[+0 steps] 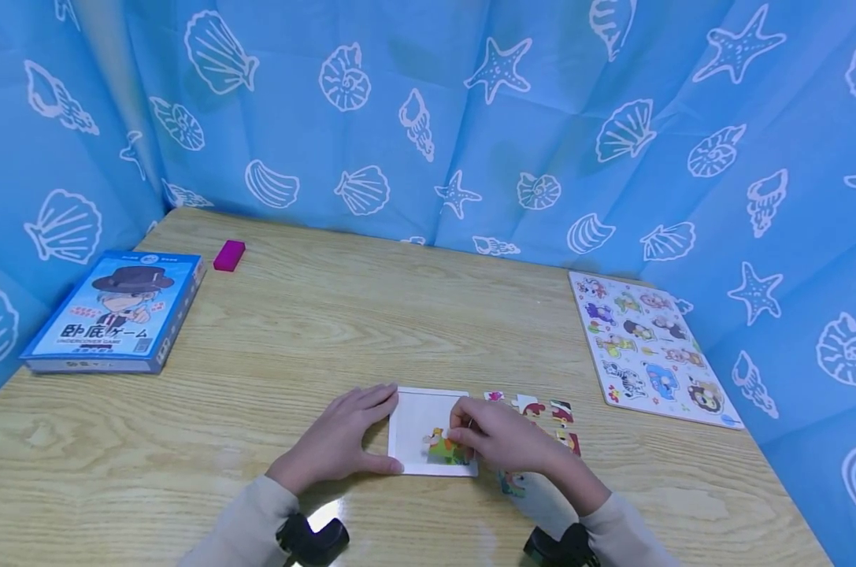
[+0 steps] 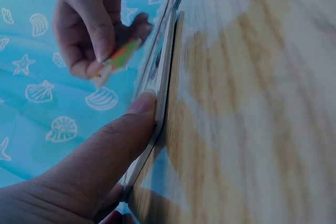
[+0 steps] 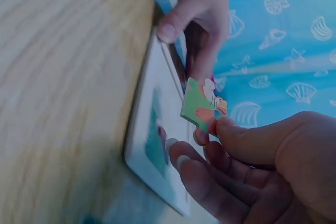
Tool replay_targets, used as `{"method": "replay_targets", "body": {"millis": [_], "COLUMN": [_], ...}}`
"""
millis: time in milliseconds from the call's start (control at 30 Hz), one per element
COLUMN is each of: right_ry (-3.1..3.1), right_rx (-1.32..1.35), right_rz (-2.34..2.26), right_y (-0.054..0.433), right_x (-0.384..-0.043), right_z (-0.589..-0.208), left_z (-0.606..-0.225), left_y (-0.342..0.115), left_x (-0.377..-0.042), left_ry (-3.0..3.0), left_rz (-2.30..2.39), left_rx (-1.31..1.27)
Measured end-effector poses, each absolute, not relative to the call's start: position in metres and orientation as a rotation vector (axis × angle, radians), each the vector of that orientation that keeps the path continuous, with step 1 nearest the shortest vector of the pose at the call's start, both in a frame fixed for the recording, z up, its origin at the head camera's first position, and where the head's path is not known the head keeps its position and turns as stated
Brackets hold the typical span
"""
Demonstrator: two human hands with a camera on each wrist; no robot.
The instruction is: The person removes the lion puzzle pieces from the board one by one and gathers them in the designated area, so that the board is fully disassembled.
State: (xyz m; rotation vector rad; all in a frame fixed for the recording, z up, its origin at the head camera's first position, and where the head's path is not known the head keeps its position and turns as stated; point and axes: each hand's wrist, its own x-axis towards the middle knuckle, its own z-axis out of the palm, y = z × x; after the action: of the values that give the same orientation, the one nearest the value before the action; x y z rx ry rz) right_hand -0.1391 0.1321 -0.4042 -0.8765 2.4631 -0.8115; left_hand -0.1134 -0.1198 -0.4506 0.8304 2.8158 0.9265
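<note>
A shallow white puzzle tray (image 1: 416,409) lies on the table, its left side bordered by my left hand (image 1: 342,433). The thumb of that hand rests on the tray's near-left corner and its extended fingers touch the far-left corner. My right hand (image 1: 505,435) pinches a jigsaw piece (image 3: 202,104) between thumb and fingertips above the tray's near-right part. Green, orange and white print shows on the piece, which is tilted. Beneath it, a blurred green patch (image 3: 155,135) shows in the tray; whether it is another piece I cannot tell.
Several loose jigsaw pieces (image 1: 530,407) lie right of the tray, partly hidden by the right hand. A printed animal board (image 1: 650,346) lies at the right edge. A blue game box (image 1: 112,315) and a magenta block (image 1: 229,256) are at the left. A patterned curtain (image 1: 428,118) surrounds the table.
</note>
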Motion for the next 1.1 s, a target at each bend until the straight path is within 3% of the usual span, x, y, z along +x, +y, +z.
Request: {"method": "replay_targets", "body": {"millis": [733, 1100], "right_ry": [2.422, 2.345], "right_rx": [-0.685, -0.606], "right_rz": [-0.911, -0.936], "right_y": [0.232, 0.251], "right_x": [-0.132, -0.124], "right_z": [-0.402, -0.411], "left_z": [-0.451, -0.450], "left_y": [-0.120, -0.121], "left_x": [-0.114, -0.112], "left_ry": [2.813, 2.819], "left_rz": [0.942, 0.948], "left_rx": [0.845, 0.849]}}
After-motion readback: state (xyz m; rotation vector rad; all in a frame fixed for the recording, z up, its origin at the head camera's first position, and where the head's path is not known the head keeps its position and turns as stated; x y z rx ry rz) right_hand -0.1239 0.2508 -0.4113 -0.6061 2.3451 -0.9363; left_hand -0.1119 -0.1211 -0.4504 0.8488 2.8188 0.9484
